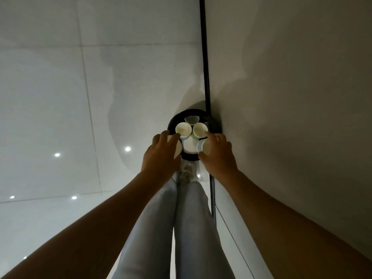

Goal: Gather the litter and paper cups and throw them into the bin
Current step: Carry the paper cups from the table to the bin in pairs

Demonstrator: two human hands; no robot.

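Forearms: both bare, nearest the lens, running up from the lower corners and converging over pale trousered legs [177, 228].
Floor: glossy light tile [60, 117] on the left, ceiling lamps mirrored in it.
Left hand: left hand [161, 153], palm down, knuckles to camera, at the near-left rim of the bin. Grip is curled over a paper cup [177, 147], only a pale sliver of it showing under the fingers; forefinger reaches toward the next cup over.
Bin: round black bin [173, 121] on the floor, hard against the wall corner, mouth straight below both hands.
Cups in bin mouth: two open cups side by side, left cup [183, 129] and right cup [199, 129], mouths up; a third cup [192, 119] behind them, partly cut off. Whether these rest inside or are pinched by fingertips, cannot tell.
Right hand: right hand [218, 153], palm down at the near-right rim, grip wrapped round a tilted cup [202, 145], mouth turned toward centre.
Key relation: both held cups lie directly over the opening, inboard of each palm; hands about equally near. Judged: release needs only opened fingers, no reach.
Wall: plain wall [291, 97] to the right, dark vertical strip [205, 57] at its edge.
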